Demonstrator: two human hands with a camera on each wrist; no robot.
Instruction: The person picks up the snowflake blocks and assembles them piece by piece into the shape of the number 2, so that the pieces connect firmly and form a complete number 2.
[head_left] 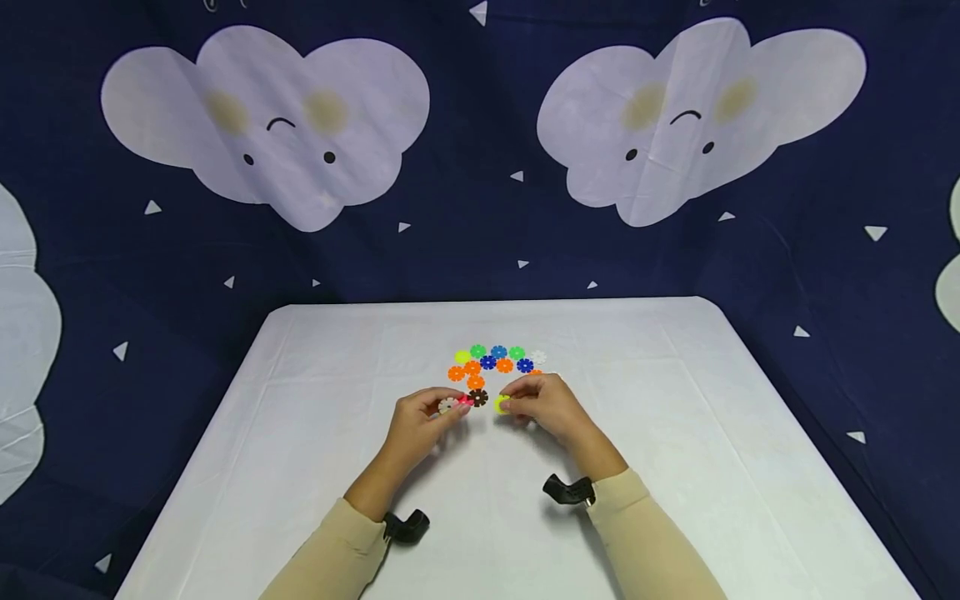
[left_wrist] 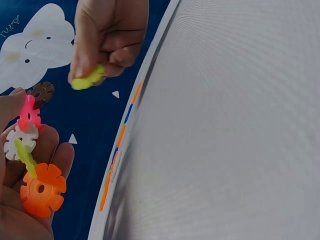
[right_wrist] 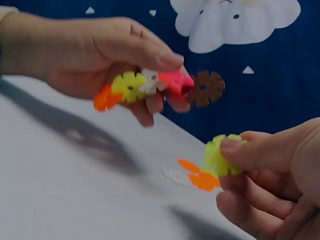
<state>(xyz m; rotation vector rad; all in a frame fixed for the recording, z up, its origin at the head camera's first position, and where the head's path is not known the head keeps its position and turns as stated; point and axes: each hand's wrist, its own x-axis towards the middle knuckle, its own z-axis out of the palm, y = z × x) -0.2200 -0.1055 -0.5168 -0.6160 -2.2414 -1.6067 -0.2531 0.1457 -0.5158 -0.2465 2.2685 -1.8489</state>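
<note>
My left hand (head_left: 417, 421) grips a chain of interlocking plastic snowflake discs between thumb and fingers. From one end it runs orange disc (right_wrist: 105, 98), yellow disc (right_wrist: 125, 85), white disc (right_wrist: 150, 82), pink disc (right_wrist: 172, 81) and brown disc (right_wrist: 216, 89). The brown one sticks out past the fingertips toward my other hand. Across a small gap, my right hand (head_left: 553, 408) pinches a single yellow disc (right_wrist: 215, 156) by thumb and fingers, its notched edge facing the chain. In the head view, both hands are close over the table, just in front of the loose discs.
Several loose discs lie on the white table (head_left: 315, 358) beyond the hands, among them green (head_left: 477, 351), blue (head_left: 498, 352), orange (head_left: 456, 373) and white (head_left: 538, 357) ones. A dark blue cloth (head_left: 480, 250) with cloud prints hangs behind the table's far edge.
</note>
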